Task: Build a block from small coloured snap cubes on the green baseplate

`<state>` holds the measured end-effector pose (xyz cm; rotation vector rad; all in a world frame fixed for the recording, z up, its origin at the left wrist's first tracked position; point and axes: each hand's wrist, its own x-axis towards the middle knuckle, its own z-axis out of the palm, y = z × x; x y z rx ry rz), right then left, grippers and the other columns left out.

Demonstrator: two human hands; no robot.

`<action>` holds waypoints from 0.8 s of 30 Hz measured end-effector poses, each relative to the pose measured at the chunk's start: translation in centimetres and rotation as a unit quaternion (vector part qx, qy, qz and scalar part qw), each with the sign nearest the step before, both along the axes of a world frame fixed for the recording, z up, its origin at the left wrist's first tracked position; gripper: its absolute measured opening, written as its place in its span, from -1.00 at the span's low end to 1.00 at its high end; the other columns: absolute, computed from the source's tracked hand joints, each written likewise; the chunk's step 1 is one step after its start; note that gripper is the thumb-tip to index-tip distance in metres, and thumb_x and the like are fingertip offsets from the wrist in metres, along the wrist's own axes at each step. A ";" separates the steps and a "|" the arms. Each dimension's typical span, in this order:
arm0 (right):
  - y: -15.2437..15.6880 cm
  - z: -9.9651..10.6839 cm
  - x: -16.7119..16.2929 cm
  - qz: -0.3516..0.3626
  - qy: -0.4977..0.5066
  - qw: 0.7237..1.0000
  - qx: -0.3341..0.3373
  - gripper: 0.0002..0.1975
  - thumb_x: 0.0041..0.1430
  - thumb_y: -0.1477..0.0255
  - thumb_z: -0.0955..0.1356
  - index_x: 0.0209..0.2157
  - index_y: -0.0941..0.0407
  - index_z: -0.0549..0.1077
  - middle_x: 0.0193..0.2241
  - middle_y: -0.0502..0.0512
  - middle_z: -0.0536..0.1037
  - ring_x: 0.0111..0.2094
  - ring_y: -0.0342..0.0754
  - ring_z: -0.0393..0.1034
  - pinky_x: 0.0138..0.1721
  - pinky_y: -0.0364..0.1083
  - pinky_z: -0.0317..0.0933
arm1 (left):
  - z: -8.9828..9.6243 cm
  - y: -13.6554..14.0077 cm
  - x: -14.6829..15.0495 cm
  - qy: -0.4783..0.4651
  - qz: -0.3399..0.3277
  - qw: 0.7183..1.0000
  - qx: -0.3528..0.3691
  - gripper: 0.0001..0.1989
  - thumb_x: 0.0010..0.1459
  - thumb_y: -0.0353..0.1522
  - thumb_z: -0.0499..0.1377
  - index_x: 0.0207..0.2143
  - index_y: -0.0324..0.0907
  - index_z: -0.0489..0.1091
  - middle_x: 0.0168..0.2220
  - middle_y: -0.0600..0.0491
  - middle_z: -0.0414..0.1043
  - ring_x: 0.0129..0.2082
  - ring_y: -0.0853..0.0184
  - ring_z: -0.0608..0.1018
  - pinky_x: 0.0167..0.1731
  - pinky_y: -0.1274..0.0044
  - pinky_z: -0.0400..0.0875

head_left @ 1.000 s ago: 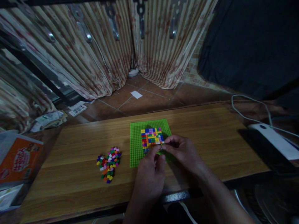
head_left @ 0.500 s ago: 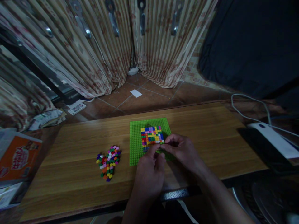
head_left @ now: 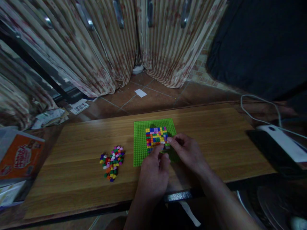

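A green studded baseplate [head_left: 139, 137] lies on the wooden table, with a square patch of small multicoloured bricks [head_left: 156, 135] built on it. The index fingertip of my left hand [head_left: 154, 172] rests on the near edge of the patch; its thumb is held apart and I see nothing gripped. My right hand [head_left: 190, 151] touches the right edge of the patch with its thumb, the other fingers bent behind it, and no brick shows between them. My fingers cover the patch's near right corner. Left of the baseplate is a loose pile of coloured bricks [head_left: 112, 161].
On the table's right end lie a black flat object [head_left: 260, 148] and a white device [head_left: 279, 140] with a white cable [head_left: 259, 118]. A box with an orange label [head_left: 22, 156] stands beyond the left edge. Curtains [head_left: 115, 57] hang behind, and papers [head_left: 79, 107] lie on the floor.
My right thumb has moved up and slightly right, away from the left fingertip, onto the patch's right edge. The left hand has barely moved. The view has shifted slightly.
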<state>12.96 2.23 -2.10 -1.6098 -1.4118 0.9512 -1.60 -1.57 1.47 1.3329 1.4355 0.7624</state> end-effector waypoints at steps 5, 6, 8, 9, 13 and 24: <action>0.0 0.0 -0.3 -0.005 -0.037 0.999 -0.002 -0.60 0.11 0.05 0.37 -0.51 0.11 0.44 -0.58 -0.01 0.45 -0.52 -0.11 0.30 -0.50 -0.14 0.12 | -0.1 0.0 0.0 0.003 0.007 1.000 0.000 -0.64 0.24 -0.34 0.06 0.06 -0.16 0.40 -0.31 0.00 0.59 -0.34 0.26 0.60 -0.28 0.46 0.44; 0.0 0.1 -0.4 -0.005 -0.035 0.999 0.000 -0.60 0.12 0.06 0.37 -0.52 0.11 0.43 -0.59 -0.02 0.44 -0.53 -0.12 0.30 -0.50 -0.14 0.12 | -0.1 0.0 0.0 0.006 0.009 1.000 -0.003 -0.63 0.23 -0.34 0.06 0.07 -0.17 0.40 -0.30 -0.01 0.60 -0.34 0.26 0.61 -0.28 0.46 0.45; -0.1 0.1 -0.5 -0.002 -0.029 1.000 0.002 -0.59 0.13 0.06 0.36 -0.52 0.11 0.43 -0.60 -0.02 0.43 -0.55 -0.12 0.29 -0.50 -0.14 0.12 | -0.1 0.0 0.0 0.007 0.011 1.000 -0.006 -0.63 0.23 -0.33 0.07 0.07 -0.17 0.40 -0.30 -0.01 0.60 -0.34 0.25 0.61 -0.28 0.45 0.45; -0.1 0.1 -0.6 0.001 -0.027 1.000 0.003 -0.59 0.14 0.05 0.35 -0.53 0.11 0.43 -0.61 -0.03 0.42 -0.55 -0.13 0.28 -0.51 -0.14 0.11 | -0.1 0.0 0.1 0.003 0.009 1.000 -0.004 -0.63 0.23 -0.33 0.07 0.07 -0.16 0.40 -0.30 -0.01 0.60 -0.34 0.25 0.61 -0.28 0.45 0.45; -0.3 0.1 -0.9 -0.010 -0.034 0.999 0.017 -0.56 0.14 0.03 0.35 -0.55 0.11 0.41 -0.63 -0.05 0.39 -0.58 -0.15 0.24 -0.53 -0.14 0.08 | -0.2 -0.1 0.1 -0.008 -0.006 1.000 0.002 -0.64 0.25 -0.34 0.05 0.07 -0.12 0.40 -0.28 0.01 0.60 -0.33 0.28 0.61 -0.28 0.48 0.45; -0.6 -0.5 -0.9 -0.006 -0.036 0.998 0.047 -0.58 0.14 0.05 0.36 -0.56 0.10 0.41 -0.62 -0.03 0.41 -0.57 -0.13 0.27 -0.51 -0.14 0.12 | -0.3 -0.2 0.1 0.001 -0.005 1.000 0.009 -0.63 0.26 -0.34 0.02 0.08 -0.18 0.39 -0.28 -0.03 0.59 -0.30 0.25 0.61 -0.22 0.44 0.45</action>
